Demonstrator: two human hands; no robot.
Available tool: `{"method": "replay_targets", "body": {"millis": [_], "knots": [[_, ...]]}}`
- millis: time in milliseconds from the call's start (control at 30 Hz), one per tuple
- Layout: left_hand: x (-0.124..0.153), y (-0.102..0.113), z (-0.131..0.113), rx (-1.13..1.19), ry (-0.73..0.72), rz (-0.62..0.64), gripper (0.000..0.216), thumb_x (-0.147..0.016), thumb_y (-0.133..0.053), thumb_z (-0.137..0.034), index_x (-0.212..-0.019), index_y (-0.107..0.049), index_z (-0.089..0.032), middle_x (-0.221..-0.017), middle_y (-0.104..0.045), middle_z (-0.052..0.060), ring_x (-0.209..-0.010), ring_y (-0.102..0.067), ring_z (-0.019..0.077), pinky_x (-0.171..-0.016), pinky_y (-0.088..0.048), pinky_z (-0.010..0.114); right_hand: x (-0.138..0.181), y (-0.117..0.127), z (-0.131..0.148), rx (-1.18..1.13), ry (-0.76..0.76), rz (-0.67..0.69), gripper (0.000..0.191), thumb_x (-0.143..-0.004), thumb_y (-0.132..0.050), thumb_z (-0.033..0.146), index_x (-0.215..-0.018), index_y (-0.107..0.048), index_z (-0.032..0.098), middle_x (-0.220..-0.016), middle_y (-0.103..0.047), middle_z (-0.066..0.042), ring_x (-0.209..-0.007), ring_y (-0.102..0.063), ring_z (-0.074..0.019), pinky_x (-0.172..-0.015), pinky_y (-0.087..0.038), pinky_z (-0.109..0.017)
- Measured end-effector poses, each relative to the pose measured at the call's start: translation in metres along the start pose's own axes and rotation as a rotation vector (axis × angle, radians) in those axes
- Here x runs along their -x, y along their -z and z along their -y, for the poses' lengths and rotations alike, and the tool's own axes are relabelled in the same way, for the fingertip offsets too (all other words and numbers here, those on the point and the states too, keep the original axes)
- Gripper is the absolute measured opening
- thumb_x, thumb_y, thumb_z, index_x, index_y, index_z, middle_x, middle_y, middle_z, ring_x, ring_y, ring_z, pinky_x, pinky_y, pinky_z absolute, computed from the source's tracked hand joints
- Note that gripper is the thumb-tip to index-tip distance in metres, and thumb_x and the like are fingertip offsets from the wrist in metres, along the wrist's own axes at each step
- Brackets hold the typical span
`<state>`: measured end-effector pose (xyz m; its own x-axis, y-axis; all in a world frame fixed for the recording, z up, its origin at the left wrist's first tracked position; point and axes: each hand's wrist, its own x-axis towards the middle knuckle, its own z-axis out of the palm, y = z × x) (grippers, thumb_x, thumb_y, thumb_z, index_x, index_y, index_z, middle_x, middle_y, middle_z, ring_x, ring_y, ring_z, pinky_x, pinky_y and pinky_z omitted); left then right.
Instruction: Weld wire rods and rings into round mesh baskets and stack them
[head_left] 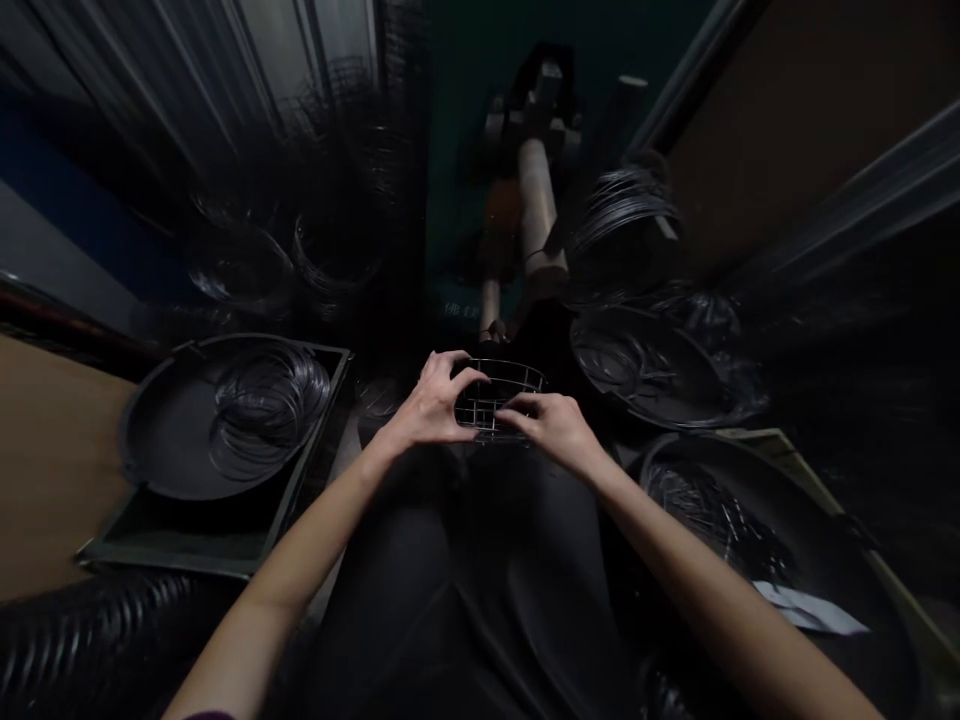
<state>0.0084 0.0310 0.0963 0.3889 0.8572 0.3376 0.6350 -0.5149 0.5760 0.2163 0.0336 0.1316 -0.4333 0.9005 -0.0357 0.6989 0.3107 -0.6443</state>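
A small oval wire basket (499, 395) made of dark metal rods sits above my lap. My left hand (431, 402) grips its left side, with the fingers curled over the top rim. My right hand (551, 430) holds the near right side, with its fingers across the rods. The basket's lower part is partly hidden behind my fingers. To my left, a round black tray (150, 440) holds a loose bundle of thin wire rings (270, 415). Another black tray (645, 365) with wire rings lies to the right of the basket.
A large black pan (675, 450) with wire pieces and a white paper (810, 610) sits at lower right. Ribbed black hose (97, 640) lies at lower left, beside a tan board (52, 470). More wire coils (622, 225) and a pale post (536, 190) stand ahead.
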Motion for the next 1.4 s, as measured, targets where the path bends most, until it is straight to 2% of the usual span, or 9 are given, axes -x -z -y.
{"method": "replay_targets", "body": {"millis": [67,167,267,433,867,1000,1100,1233,1400], "knots": [[-0.006,-0.003,-0.001,-0.015,0.003,-0.011,0.064,-0.058,-0.080,-0.037,-0.114,-0.055,-0.021,-0.128,-0.037,0.014,-0.121,-0.038,0.0342,-0.105,-0.035,0.056,0.002,-0.006,-0.008,0.261,0.169,-0.114,0.023,-0.086,-0.059,0.035,-0.098,-0.072,0.021,-0.094,-0.073,-0.006,-0.078,-0.069,-0.0197,-0.065,-0.052,-0.027],[-0.012,-0.006,0.001,0.028,0.011,-0.028,0.062,-0.058,-0.080,-0.036,-0.113,-0.056,-0.021,-0.128,-0.038,0.013,-0.121,-0.039,0.0330,-0.103,-0.039,0.052,0.009,-0.007,-0.018,0.502,0.356,-0.128,0.032,-0.087,-0.055,0.028,-0.118,-0.064,0.022,-0.110,-0.069,-0.007,-0.078,-0.070,-0.0184,-0.055,-0.051,-0.024],[-0.020,-0.006,0.002,0.061,0.026,-0.038,0.061,-0.058,-0.080,-0.032,-0.113,-0.056,-0.022,-0.129,-0.037,0.011,-0.122,-0.038,0.0323,-0.103,-0.040,0.051,0.008,0.001,-0.025,0.564,0.434,-0.125,0.033,-0.087,-0.052,0.023,-0.119,-0.063,0.024,-0.110,-0.069,-0.004,-0.075,-0.070,-0.0159,-0.052,-0.050,-0.022],[-0.035,-0.002,0.005,0.071,0.026,-0.054,0.064,-0.056,-0.081,-0.032,-0.114,-0.056,-0.020,-0.129,-0.037,0.012,-0.121,-0.038,0.0310,-0.104,-0.041,0.047,-0.008,0.011,-0.030,0.609,0.488,-0.199,0.030,-0.089,-0.052,0.025,-0.116,-0.064,0.024,-0.109,-0.070,-0.003,-0.074,-0.070,-0.0156,-0.052,-0.048,-0.022],[-0.051,0.011,0.018,0.040,0.033,-0.034,0.066,-0.056,-0.083,-0.037,-0.114,-0.057,-0.020,-0.125,-0.040,0.011,-0.115,-0.042,0.0297,-0.101,-0.043,0.047,-0.032,0.018,-0.024,0.688,0.530,-0.220,0.026,-0.089,-0.054,0.028,-0.112,-0.067,0.024,-0.103,-0.071,0.000,-0.068,-0.069,-0.0155,-0.046,-0.041,-0.023],[-0.052,0.012,0.020,0.102,0.039,-0.015,0.063,-0.055,-0.084,-0.039,-0.110,-0.058,-0.020,-0.118,-0.046,0.010,-0.115,-0.044,0.0290,-0.101,-0.042,0.047,-0.028,0.016,-0.025,0.650,0.543,-0.281,0.027,-0.091,-0.053,0.031,-0.113,-0.066,0.024,-0.100,-0.072,0.000,-0.070,-0.069,-0.0149,-0.048,-0.041,-0.022],[-0.054,0.014,0.019,0.096,0.068,-0.018,0.063,-0.054,-0.084,-0.038,-0.109,-0.058,-0.021,-0.116,-0.049,0.008,-0.112,-0.047,0.0277,-0.100,-0.043,0.045,-0.020,0.012,-0.027,0.596,0.501,-0.339,0.027,-0.093,-0.051,0.029,-0.116,-0.063,0.024,-0.100,-0.072,0.000,-0.073,-0.068,-0.0121,-0.054,-0.042,-0.020],[-0.064,0.015,0.021,0.098,0.103,-0.020,0.064,-0.054,-0.084,-0.038,-0.109,-0.057,-0.020,-0.118,-0.048,0.009,-0.111,-0.048,0.0274,-0.100,-0.043,0.043,-0.022,0.011,-0.029,0.548,0.388,-0.473,0.020,-0.093,-0.049,0.029,-0.095,-0.068,0.021,-0.097,-0.069,-0.003,-0.069,-0.062,-0.0100,-0.054,-0.040,-0.019],[-0.077,0.018,0.030,0.087,0.125,-0.013,0.064,-0.054,-0.085,-0.040,-0.108,-0.058,-0.019,-0.115,-0.049,0.009,-0.111,-0.048,0.0274,-0.101,-0.042,0.043,-0.036,0.016,-0.031,0.417,0.341,-0.482,0.021,-0.092,-0.049,0.030,-0.089,-0.067,0.019,-0.088,-0.060,-0.005,-0.068,-0.056,-0.0116,-0.056,-0.040,-0.021]]}}
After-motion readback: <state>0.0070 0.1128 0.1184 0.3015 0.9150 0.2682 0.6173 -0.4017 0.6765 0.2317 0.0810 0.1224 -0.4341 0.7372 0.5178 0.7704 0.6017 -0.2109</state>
